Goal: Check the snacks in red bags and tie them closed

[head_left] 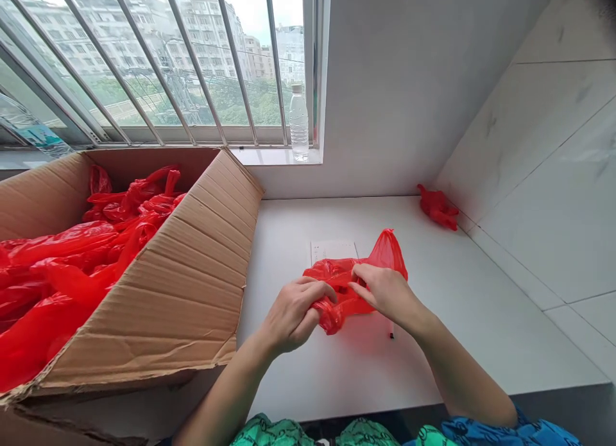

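A crumpled red plastic bag (353, 289) is bunched up over the white table in front of me, one end standing up in a peak at the right. My left hand (301, 311) is closed around the bag's left end. On its right part, my right hand (387, 292) has thumb and bent fingers closed on the film; the fingertips are partly hidden in the folds. Behind the bag lies a white paper (333, 250), partly covered. Below the right hand, the dark tip of a thin pen-like item (391, 334) shows from under the bag.
A big open cardboard box (192, 266) full of red plastic bags (91, 253) stands at the left. Another crumpled red bag (437, 207) lies in the far right corner by the tiled wall. A clear bottle (299, 125) stands on the sill of the barred window.
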Demonstrator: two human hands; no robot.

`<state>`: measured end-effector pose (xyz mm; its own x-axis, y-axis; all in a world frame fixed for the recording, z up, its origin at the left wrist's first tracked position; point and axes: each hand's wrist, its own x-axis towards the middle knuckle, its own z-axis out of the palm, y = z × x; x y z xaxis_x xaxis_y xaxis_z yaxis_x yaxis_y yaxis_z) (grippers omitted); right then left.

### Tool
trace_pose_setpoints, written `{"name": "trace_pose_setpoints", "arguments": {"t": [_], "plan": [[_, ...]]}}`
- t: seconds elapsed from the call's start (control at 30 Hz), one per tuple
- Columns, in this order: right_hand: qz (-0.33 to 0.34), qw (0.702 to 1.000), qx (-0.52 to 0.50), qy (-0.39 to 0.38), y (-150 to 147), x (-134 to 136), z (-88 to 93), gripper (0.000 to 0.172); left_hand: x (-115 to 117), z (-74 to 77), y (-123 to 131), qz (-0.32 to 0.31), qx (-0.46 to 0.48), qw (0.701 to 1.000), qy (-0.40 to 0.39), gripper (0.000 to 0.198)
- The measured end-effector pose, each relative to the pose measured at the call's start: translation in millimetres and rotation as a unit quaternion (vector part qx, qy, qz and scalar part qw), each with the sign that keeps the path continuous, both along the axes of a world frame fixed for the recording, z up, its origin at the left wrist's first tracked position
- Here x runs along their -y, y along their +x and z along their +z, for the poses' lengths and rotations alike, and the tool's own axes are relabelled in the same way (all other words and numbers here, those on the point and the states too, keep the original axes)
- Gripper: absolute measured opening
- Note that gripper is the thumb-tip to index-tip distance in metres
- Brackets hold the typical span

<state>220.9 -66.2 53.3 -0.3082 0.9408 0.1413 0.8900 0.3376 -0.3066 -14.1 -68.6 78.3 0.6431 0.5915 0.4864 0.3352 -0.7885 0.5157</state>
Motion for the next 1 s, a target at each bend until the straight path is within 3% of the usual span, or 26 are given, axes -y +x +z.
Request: {"name": "trace_pose_setpoints", "arguments": {"t": [0.03, 0.17, 0.27, 0.33, 0.43, 0.53, 0.6, 0.67, 0.77, 0.83, 0.93, 1.0], "plan": [[-0.002, 1.000, 0.022, -0.012, 0, 1, -1.7, 0.010, 0, 0.2, 1, 0.002, -0.025, 1.000, 0.001, 0.031], [-0.022, 0.996, 0.070, -0.055, -4, 3, -4.4, 0.066, -1, -4.5, 10, 0.041, -0.119, 0.992, 0.009, 0.035], [-0.043, 0.992, 0.078, -0.092, -8, 2, -7.1, 0.088, -6, -20.5, 17, 0.112, -0.166, 0.980, 0.015, 0.033], [-0.054, 0.992, 0.067, -0.094, -6, 2, -9.1, 0.087, -11, -35.2, 17, 0.182, -0.187, 0.965, 0.029, 0.039], [-0.045, 0.998, 0.028, -0.031, 1, 3, -8.5, 0.060, -21, -54.8, 12, 0.267, -0.193, 0.943, 0.052, 0.036], [-0.040, 0.999, 0.023, 0.018, 0, 3, -3.1, 0.031, -26, -64.2, 7, 0.283, -0.194, 0.937, 0.068, 0.020], [-0.012, 0.999, -0.003, 0.038, -8, 1, 0.0, 0.024, -26, -65.4, 7, 0.265, -0.213, 0.937, 0.079, 0.045], [0.034, 0.996, -0.036, 0.071, -19, -5, -0.6, 0.025, -24, -65.5, 10, 0.245, -0.240, 0.936, 0.080, 0.065], [0.056, 0.995, 0.001, 0.085, -28, -16, -9.6, 0.025, -23, -68.6, 10, 0.227, -0.273, 0.933, 0.065, 0.076], [-0.004, 0.997, 0.068, 0.034, -24, -23, -18.2, 0.029, -25, -72.6, 7, 0.225, -0.288, 0.930, 0.047, 0.080], [-0.101, 0.981, 0.136, -0.097, -9, -24, -26.9, 0.060, -28, -75.5, 4, 0.218, -0.292, 0.931, 0.019, 0.083], [-0.114, 0.974, 0.147, -0.128, -1, -18, -26.8, 0.074, -27, -71.8, 7, 0.202, -0.281, 0.938, 0.011, 0.080]]}}
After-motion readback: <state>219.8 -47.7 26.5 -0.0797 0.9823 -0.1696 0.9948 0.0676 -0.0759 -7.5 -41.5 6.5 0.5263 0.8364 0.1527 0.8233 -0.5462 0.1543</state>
